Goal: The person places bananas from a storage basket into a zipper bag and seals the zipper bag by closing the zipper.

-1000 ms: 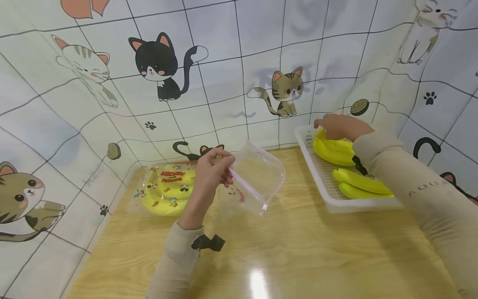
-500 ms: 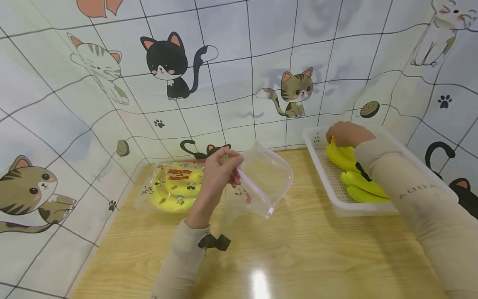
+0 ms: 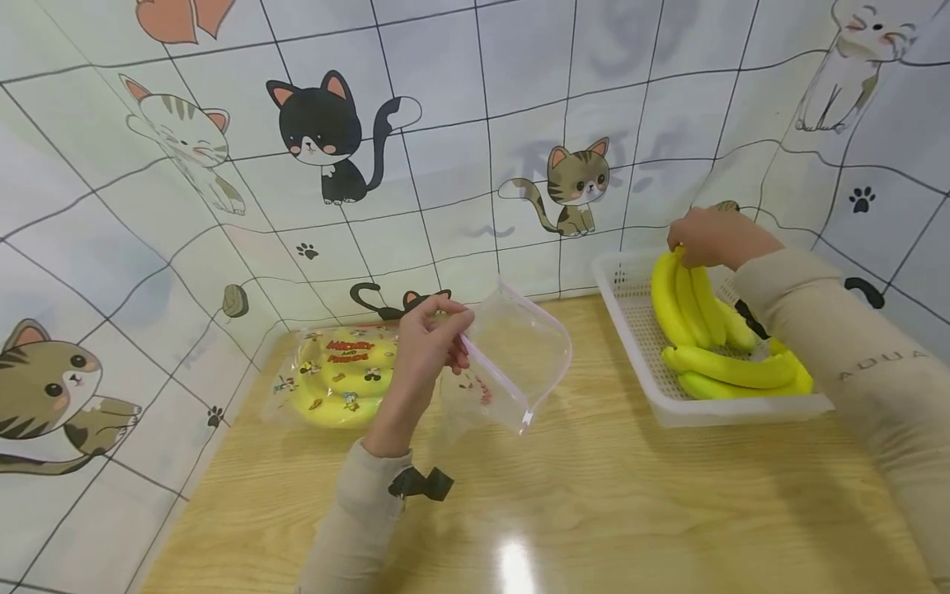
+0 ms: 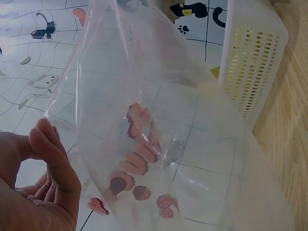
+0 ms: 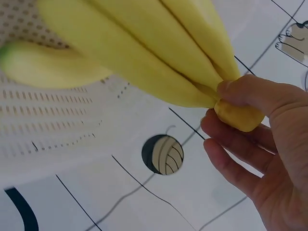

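Observation:
My left hand (image 3: 425, 351) pinches the edge of a clear zip bag (image 3: 519, 346) with a pink seal; its mouth gapes toward the right. In the left wrist view the bag (image 4: 202, 149) shows a red print, and thumb and finger meet at its rim. By the stem end, my right hand (image 3: 720, 235) grips a bunch of yellow bananas (image 3: 686, 301), which hangs over the white basket (image 3: 631, 355). The right wrist view shows the thumb and fingers around the stem (image 5: 239, 115). More bananas (image 3: 735, 369) lie in the basket.
Left of the bag lies a packet of yellow bags (image 3: 345, 375) printed with cartoon figures. Behind the wooden table (image 3: 564, 503) stands a cat-patterned wall covering (image 3: 445, 124), close to the basket's back.
My right hand first reached down into the basket, took hold of a banana bunch by its stem and has lifted it. The left hand keeps its pinch on the bag.

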`<state>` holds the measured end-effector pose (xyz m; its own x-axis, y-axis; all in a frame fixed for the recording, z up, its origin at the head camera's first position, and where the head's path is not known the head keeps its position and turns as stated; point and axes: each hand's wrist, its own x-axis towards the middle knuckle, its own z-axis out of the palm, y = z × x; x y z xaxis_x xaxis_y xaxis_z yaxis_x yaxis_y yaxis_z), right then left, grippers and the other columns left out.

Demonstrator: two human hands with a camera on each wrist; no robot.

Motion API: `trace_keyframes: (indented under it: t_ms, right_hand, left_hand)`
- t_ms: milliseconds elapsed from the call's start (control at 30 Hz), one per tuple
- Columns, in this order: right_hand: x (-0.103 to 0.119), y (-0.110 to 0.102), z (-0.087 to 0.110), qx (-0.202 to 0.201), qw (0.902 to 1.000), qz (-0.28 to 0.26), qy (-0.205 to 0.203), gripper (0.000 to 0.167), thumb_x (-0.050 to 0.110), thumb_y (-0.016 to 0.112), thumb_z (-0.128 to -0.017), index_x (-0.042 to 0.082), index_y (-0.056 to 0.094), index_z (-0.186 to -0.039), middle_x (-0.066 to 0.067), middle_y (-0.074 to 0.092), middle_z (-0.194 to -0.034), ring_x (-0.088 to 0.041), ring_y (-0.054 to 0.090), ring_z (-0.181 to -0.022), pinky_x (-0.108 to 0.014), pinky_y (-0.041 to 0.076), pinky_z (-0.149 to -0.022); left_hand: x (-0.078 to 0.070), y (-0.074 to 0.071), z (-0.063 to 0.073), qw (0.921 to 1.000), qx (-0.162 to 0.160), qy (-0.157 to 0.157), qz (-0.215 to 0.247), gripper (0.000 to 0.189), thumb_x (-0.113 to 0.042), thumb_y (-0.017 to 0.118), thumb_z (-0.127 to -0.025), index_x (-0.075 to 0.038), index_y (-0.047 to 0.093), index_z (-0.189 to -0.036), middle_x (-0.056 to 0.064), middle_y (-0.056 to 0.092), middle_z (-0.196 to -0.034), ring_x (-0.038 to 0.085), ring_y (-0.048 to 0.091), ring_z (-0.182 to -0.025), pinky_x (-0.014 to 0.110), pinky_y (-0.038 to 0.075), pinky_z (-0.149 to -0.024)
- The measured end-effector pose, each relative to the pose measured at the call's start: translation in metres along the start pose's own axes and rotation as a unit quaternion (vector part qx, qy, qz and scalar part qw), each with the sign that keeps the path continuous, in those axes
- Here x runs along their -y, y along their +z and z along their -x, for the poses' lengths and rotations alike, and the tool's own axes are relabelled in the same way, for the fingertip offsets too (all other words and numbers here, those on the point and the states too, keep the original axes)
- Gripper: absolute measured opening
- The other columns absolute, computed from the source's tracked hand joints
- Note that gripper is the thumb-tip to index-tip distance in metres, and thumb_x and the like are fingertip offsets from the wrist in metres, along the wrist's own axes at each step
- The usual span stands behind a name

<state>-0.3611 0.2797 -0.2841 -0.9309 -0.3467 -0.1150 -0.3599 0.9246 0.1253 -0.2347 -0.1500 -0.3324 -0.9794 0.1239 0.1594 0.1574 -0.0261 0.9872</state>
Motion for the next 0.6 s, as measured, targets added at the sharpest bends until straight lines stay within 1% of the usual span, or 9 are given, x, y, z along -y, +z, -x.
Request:
trace_keyframes:
  t_ms: [67,133,233,300,367,500,600]
  right_hand:
    - [0.0,-0.008,0.004,-0.01,0.9999,0.01,0.007,0.014,0.006,0.069,-0.091,0.002,0.074,-0.103,-0.011,0.071,-0.09,-0.023,0.06,-0.075,-0.042,0.055,-0.067]
    - [-0.001,-0.018,0.006,-0.018,0.9996,0.017,0.013,0.013,0.008,0.068,-0.091,0.002,0.073,-0.102,-0.009,0.069,-0.086,-0.023,0.057,-0.073,-0.04,0.051,-0.066]
    - [-0.001,-0.032,0.01,-0.022,0.9992,0.027,0.018,0.02,0.013,0.068,-0.092,0.0,0.073,-0.107,-0.011,0.07,-0.088,-0.024,0.057,-0.073,-0.04,0.052,-0.065]
    - [-0.001,-0.042,0.011,-0.026,0.9986,0.041,0.019,0.026,0.017,0.068,-0.093,-0.001,0.072,-0.112,-0.012,0.072,-0.092,-0.024,0.059,-0.074,-0.041,0.053,-0.065]
    - [0.001,-0.051,0.013,-0.03,0.9979,0.053,0.019,0.029,0.02,0.067,-0.093,-0.001,0.071,-0.113,-0.012,0.072,-0.091,-0.024,0.059,-0.073,-0.041,0.052,-0.062]
    - [0.012,-0.07,0.018,-0.044,0.9967,0.068,0.014,0.031,0.024,0.066,-0.094,0.001,0.071,-0.114,-0.01,0.071,-0.088,-0.024,0.057,-0.069,-0.036,0.047,-0.056]
    - [0.023,-0.084,0.023,-0.059,0.9955,0.073,0.007,0.033,0.027,0.065,-0.095,0.001,0.07,-0.115,-0.011,0.071,-0.087,-0.024,0.055,-0.067,-0.034,0.045,-0.054]
  left_hand:
    - [0.001,0.0,0.0,1.0,-0.002,0.001,0.002,0.013,-0.014,0.07,-0.097,-0.006,0.065,-0.106,0.0,0.06,-0.057,0.013,0.054,-0.043,0.023,0.047,-0.043]
    - [0.001,0.0,0.0,1.0,-0.003,0.002,0.002,0.013,-0.014,0.069,-0.097,-0.006,0.065,-0.106,0.0,0.061,-0.057,0.013,0.054,-0.043,0.023,0.047,-0.043]
    - [0.0,0.0,0.0,1.0,-0.007,-0.002,0.004,0.013,-0.014,0.069,-0.097,-0.006,0.064,-0.107,0.0,0.061,-0.057,0.012,0.055,-0.043,0.023,0.047,-0.043]
    - [-0.001,0.0,0.0,0.9999,-0.012,-0.006,0.007,0.016,-0.013,0.068,-0.097,-0.005,0.064,-0.111,0.0,0.061,-0.057,0.012,0.055,-0.043,0.023,0.048,-0.044]
    - [-0.001,0.0,0.0,0.9997,-0.017,-0.013,0.011,0.021,-0.012,0.068,-0.097,-0.004,0.065,-0.116,-0.001,0.062,-0.057,0.012,0.056,-0.044,0.023,0.049,-0.044]
    - [-0.002,-0.002,-0.001,0.9992,-0.023,-0.027,0.016,0.032,-0.009,0.067,-0.096,-0.002,0.066,-0.128,0.0,0.064,-0.057,0.011,0.058,-0.045,0.023,0.052,-0.046]
    - [-0.002,-0.003,-0.001,0.999,-0.026,-0.035,0.011,0.034,-0.009,0.067,-0.096,-0.002,0.067,-0.13,0.001,0.064,-0.059,0.01,0.059,-0.045,0.022,0.053,-0.047]
